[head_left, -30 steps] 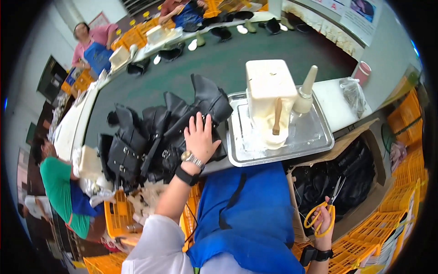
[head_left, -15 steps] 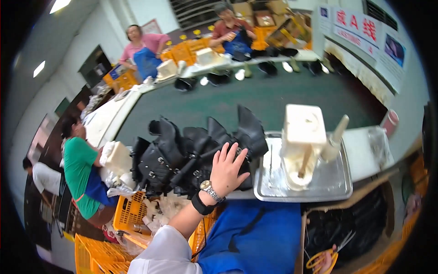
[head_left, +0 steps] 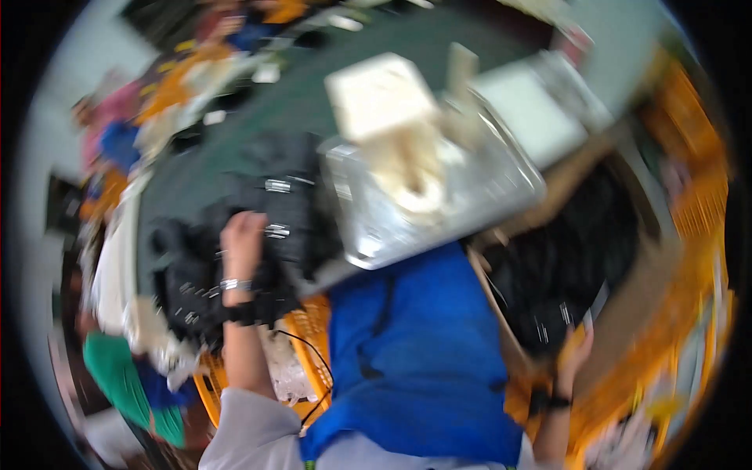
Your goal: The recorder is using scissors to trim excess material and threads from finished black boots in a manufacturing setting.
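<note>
Several black boots (head_left: 270,192) with silver buckles are heaped on the table at left, smeared by motion. Over the heap, my left hand (head_left: 243,243) has its fingers bent in against a black boot; blur hides the exact grip. My right hand (head_left: 577,354) is low at the right, beside an open carton (head_left: 568,176). It is closed round scissors (head_left: 584,323) with yellow handles, whose blades show only faintly. Inside the carton lie dark items (head_left: 560,251), one with silvery buckles.
A metal tray (head_left: 356,227) bears a white block-shaped container (head_left: 384,98) and an upright pale piece (head_left: 462,74). The green belt (head_left: 313,86) runs behind. Orange crates (head_left: 313,321) stand below. Blurred co-workers (head_left: 129,384) are at left.
The view has swung and tilted, shifting the tray leftward. My left hand has gone from spread fingers to bent ones on the boots. My right hand, still with the scissors, shows more fully.
</note>
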The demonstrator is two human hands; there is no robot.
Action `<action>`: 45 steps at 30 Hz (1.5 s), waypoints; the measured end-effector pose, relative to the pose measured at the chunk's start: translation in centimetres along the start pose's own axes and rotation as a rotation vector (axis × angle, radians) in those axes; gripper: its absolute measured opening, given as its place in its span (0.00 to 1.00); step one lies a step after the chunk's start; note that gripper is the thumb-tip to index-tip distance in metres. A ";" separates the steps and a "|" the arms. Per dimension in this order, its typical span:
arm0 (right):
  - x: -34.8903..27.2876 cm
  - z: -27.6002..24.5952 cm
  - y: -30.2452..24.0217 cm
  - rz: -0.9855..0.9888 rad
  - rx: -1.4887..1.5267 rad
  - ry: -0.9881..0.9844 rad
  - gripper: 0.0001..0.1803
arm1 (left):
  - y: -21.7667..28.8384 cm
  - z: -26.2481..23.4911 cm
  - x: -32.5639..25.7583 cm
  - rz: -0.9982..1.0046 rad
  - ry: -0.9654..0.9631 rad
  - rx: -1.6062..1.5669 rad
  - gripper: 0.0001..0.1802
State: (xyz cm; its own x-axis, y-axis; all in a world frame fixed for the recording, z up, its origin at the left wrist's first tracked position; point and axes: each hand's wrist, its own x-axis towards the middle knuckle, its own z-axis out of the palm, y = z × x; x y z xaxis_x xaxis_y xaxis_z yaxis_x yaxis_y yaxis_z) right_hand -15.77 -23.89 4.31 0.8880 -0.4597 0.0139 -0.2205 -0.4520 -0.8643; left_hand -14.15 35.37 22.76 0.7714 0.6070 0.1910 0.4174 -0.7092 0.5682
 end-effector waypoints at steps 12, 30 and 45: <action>0.7 6.6 -1.6 0.243 -0.487 -0.079 0.25 | -0.7 3.6 -3.0 0.189 0.019 0.434 0.32; 1.4 7.4 -0.3 -0.378 -0.715 -0.084 0.22 | 7.6 4.8 -7.1 0.406 -0.063 -0.051 0.22; 3.4 6.6 8.2 0.216 -0.136 0.582 0.25 | 8.5 6.6 -8.6 0.454 -0.221 -0.053 0.20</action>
State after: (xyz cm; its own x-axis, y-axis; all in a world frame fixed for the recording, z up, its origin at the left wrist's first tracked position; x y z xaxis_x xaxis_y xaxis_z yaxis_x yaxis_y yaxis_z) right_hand -11.85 -24.09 -6.03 0.4609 -0.8747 0.1502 -0.4537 -0.3777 -0.8071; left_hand -14.07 21.79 20.70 0.9549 0.1472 0.2580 -0.0045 -0.8613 0.5080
